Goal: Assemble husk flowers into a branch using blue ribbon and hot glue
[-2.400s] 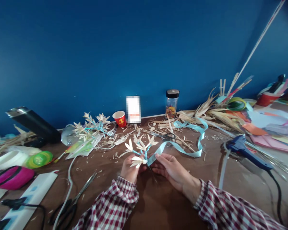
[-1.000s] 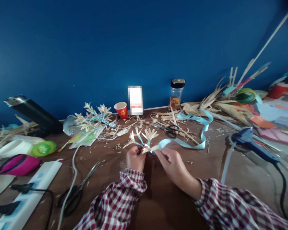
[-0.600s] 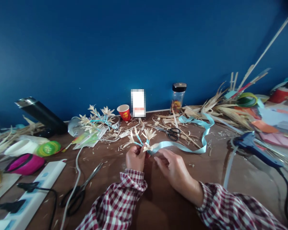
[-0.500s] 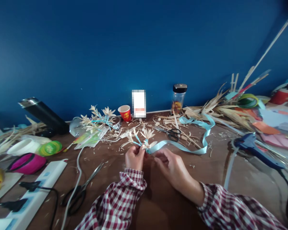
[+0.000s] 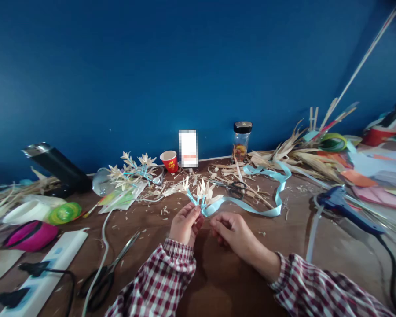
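Note:
My left hand is closed, pinching a small bunch of pale dried-husk flowers by their blue-wrapped stems. A light blue ribbon starts at these stems and curls away to the right across the table. Just right of the bunch, my right hand has its fingers curled with thumb against forefinger. Whatever may be between those fingertips is too small to make out. Behind to the left lies another bunch of husk flowers with blue stems. Black-handled scissors lie behind the ribbon.
A blue glue gun lies at right, its cord running forward. Large scissors and a white power strip lie at front left. Farther back stand a red paper cup and a lidded jar. Husk scraps litter the brown table.
My right hand has drawn slightly down from the stems, with more gap between the hands. My left hand has turned a little while keeping its pinch. The view has shifted slightly.

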`<state>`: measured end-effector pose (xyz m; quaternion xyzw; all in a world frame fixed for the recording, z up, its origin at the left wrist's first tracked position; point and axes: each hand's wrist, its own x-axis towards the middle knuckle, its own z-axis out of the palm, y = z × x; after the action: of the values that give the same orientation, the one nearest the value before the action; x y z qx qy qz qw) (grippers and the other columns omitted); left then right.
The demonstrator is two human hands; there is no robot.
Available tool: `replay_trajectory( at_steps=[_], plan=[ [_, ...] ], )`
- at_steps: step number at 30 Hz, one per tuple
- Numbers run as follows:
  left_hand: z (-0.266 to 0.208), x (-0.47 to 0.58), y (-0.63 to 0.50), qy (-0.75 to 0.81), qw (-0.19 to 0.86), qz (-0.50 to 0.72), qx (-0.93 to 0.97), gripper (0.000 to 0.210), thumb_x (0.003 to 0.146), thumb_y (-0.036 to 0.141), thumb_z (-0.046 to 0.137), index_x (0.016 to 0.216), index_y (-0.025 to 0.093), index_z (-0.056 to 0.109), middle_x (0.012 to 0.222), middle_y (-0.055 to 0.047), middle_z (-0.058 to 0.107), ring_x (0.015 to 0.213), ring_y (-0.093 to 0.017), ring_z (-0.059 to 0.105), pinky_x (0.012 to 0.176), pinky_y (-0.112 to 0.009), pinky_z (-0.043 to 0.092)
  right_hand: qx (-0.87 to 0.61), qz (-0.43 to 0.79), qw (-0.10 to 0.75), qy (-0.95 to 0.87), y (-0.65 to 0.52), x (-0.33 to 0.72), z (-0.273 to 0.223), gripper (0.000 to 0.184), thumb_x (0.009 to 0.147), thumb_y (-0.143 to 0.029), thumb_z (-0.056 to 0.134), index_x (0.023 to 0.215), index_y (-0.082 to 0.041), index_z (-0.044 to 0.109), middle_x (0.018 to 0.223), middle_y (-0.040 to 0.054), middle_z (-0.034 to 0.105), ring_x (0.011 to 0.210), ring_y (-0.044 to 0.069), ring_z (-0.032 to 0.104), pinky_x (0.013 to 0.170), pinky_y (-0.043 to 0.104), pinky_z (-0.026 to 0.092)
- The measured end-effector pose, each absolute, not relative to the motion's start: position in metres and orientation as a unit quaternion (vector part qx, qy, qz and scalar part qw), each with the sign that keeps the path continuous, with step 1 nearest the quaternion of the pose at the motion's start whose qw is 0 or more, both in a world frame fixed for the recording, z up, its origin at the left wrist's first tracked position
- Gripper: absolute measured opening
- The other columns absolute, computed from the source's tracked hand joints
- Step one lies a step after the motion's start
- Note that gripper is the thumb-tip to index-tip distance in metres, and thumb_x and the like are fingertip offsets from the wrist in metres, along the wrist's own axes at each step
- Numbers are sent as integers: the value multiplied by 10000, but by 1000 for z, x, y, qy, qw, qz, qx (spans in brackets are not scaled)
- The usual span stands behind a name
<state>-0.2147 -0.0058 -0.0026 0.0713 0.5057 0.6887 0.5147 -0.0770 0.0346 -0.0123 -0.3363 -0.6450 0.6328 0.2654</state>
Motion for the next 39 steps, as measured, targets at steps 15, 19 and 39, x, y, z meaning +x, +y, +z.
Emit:
replay_trajectory(
  at_steps=[15,19,39],
  plan=[
    [-8,-206,-9,468,530,699,106,330,586,177,778,885,142,643,747,-2,680,595,-88,611,514,-183,518,-340,780,337,-404,37,-80,-9,233,650,-362,733,735,-155,668,703,0,643,613,96,550,576,207,439],
    [-12,-208,-8,483,529,690,107,314,617,163,757,900,147,622,775,-8,679,605,-87,613,512,-179,516,-339,776,334,-413,37,-80,-11,228,667,-365,720,719,-150,665,652,-7,630,594,90,539,563,201,423],
    [-19,-207,-6,519,479,695,137,430,505,282,825,839,136,597,729,-55,706,620,-143,647,542,-229,533,-334,784,339,-400,37,-79,-9,218,668,-367,717,771,-175,709,776,36,687,696,139,589,625,238,450]
  ],
)
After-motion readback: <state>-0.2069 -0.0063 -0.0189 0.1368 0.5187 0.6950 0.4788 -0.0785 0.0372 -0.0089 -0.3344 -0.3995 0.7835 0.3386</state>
